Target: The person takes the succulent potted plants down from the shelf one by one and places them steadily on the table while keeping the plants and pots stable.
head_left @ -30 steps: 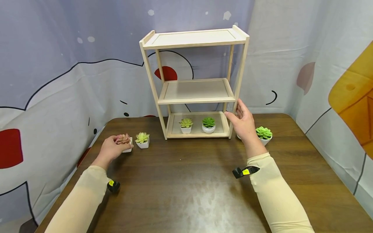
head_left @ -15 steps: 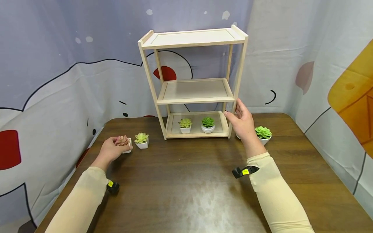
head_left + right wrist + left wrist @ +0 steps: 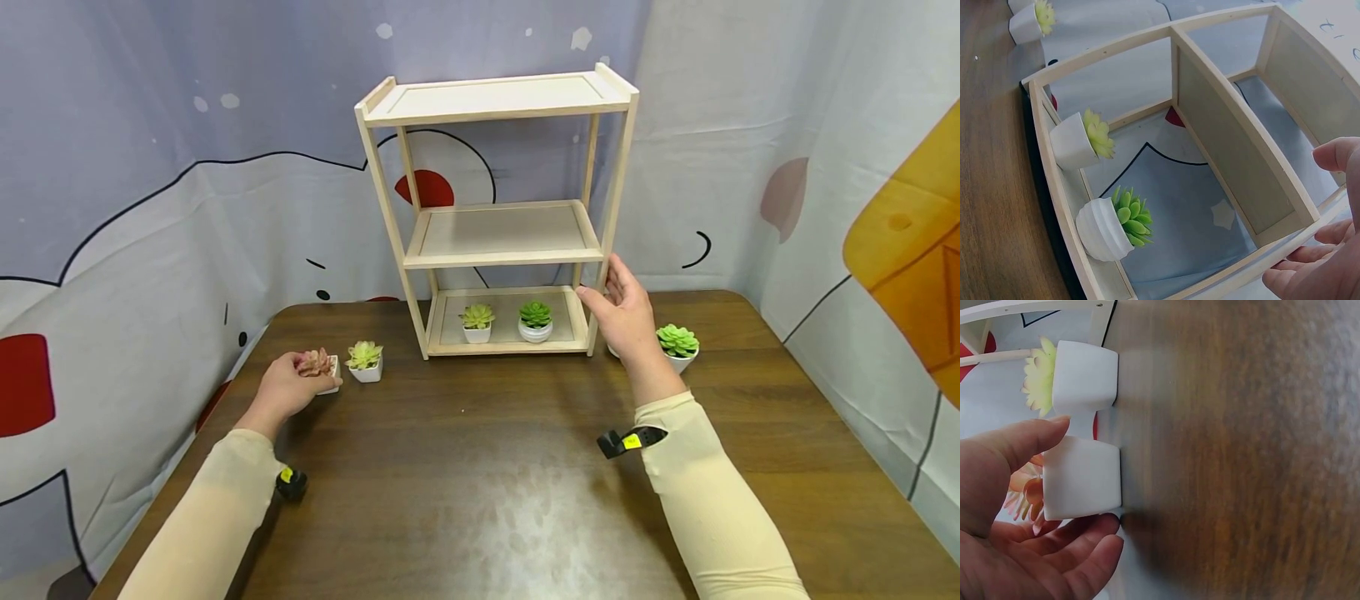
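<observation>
In the head view my left hand (image 3: 287,388) holds a pink succulent (image 3: 317,363) in a square white pot at the table's left. The left wrist view shows the thumb along one side of this white pot (image 3: 1082,478) and the fingers along the other; the pot stands on the table. Beside it is a yellow-green succulent (image 3: 364,357) in a white pot, untouched. My right hand (image 3: 626,317) is at the right front post of a wooden three-tier shelf (image 3: 502,258), fingers extended against the post and thumb spread apart from them in the right wrist view.
On the bottom tier sit a yellow-green succulent (image 3: 477,320) and a green succulent (image 3: 536,322) in white pots. Another green succulent (image 3: 678,342) stands right of my right hand; a further white pot is mostly hidden behind that hand. A patterned curtain (image 3: 225,225) hangs behind the table (image 3: 465,467).
The head view has shifted very slightly. Both hands, the pots and the shelf stay in place.
</observation>
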Demonstrator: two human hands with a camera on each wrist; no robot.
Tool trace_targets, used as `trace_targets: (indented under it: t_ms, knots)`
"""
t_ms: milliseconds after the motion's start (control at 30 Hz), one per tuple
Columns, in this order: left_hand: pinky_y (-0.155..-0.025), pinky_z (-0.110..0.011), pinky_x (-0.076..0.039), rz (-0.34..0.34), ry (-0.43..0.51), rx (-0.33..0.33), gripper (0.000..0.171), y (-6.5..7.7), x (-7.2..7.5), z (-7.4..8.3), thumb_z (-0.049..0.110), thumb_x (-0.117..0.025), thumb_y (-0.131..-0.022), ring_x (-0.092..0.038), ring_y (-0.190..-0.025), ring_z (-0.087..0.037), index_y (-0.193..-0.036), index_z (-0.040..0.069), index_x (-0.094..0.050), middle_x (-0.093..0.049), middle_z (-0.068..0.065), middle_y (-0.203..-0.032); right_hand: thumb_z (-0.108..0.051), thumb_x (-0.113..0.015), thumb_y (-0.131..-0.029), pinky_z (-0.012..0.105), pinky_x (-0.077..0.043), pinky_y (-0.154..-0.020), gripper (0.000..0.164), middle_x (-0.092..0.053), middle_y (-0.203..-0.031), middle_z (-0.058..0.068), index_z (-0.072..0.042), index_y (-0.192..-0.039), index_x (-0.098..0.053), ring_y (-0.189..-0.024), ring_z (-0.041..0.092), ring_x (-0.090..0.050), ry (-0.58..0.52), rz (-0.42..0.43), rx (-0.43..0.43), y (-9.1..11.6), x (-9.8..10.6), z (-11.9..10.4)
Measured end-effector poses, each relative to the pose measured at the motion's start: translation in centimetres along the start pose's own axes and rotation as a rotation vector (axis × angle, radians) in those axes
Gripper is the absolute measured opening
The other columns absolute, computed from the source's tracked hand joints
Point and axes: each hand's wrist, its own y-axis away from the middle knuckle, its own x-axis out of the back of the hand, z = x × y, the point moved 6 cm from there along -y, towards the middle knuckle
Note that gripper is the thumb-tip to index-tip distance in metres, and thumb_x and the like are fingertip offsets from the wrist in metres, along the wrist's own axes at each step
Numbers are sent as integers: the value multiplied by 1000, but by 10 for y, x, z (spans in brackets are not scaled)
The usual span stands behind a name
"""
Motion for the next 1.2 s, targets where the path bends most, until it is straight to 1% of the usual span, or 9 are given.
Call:
trace_targets:
  t_ms: [267,467,567,633,767,867,1033,1100,1200]
  knots:
    - [-111,-64,-40,-5,-36,-8,100,-1,0,-1,51,-78,-86,-48,-130,-48,-150,-12,-33,-45,-36,-145,-20,-66,-98,45,-21,-130,82,-26,-171,9,-12,-166,-20,-158,24,-26,4,-2,2,0,0,0]
    - [-111,-63,-41,-5,-51,-16,98,-2,-2,-2,51,-78,-85,-49,-128,-46,-149,-10,-34,-47,-33,-144,-24,-67,-97,44,-21,-130,84,-27,-171,9,-12,-166,-20,-158,23,-26,5,-1,-2,0,1,-1]
    - [-111,-64,-40,-5,-53,-25,99,-2,-2,-1,51,-79,-85,-49,-129,-46,-148,-9,-34,-47,-33,-144,-23,-67,-97,44,-21,-130,83,-27,-171,9,-11,-165,-20,-158,23,-26,-1,-1,-6,1,1,-2]
    - [-113,-65,-39,-10,-46,-31,102,-2,-2,-1,51,-80,-84,-47,-132,-47,-151,-8,-31,-45,-33,-147,-23,-67,-97,44,-21,-130,83,-26,-171,9,-12,-165,-20,-158,24,-26,-5,-1,-7,1,0,-3]
    - [-116,-68,-33,-9,-38,-39,116,2,-1,3,56,-80,-83,-38,-143,-51,-160,-3,-17,-35,-34,-157,-22,-66,-97,44,-21,-130,82,-27,-170,8,-12,-165,-21,-158,24,-26,-4,-2,-3,2,1,-4]
    - [-115,-73,-30,29,-68,-54,122,4,1,7,65,-77,-82,-31,-145,-56,-164,2,-11,-30,-35,-160,-21,-67,-97,43,-22,-130,81,-29,-170,8,-12,-165,-23,-157,24,-28,-4,-1,3,1,1,-4]
    - [-109,-78,-27,125,-131,-91,120,11,6,20,77,-68,-81,-28,-143,-61,-165,9,-16,-28,-34,-161,-22,-67,-97,43,-22,-129,80,-30,-170,7,-14,-165,-25,-157,24,-28,-7,-3,16,1,2,-6]
    - [-109,-78,-26,159,-130,-112,117,15,9,26,78,-65,-82,-26,-144,-60,-165,11,-18,-26,-32,-163,-22,-68,-97,43,-23,-129,80,-31,-169,7,-13,-164,-25,-157,25,-29,-8,-1,19,0,2,-6]
    - [-110,-78,-23,202,-96,-157,109,23,13,37,77,-61,-87,-23,-147,-58,-165,13,-20,-24,-28,-166,-20,-67,-97,43,-23,-129,79,-33,-168,9,-12,-164,-27,-156,27,-31,-15,5,23,0,3,-7]
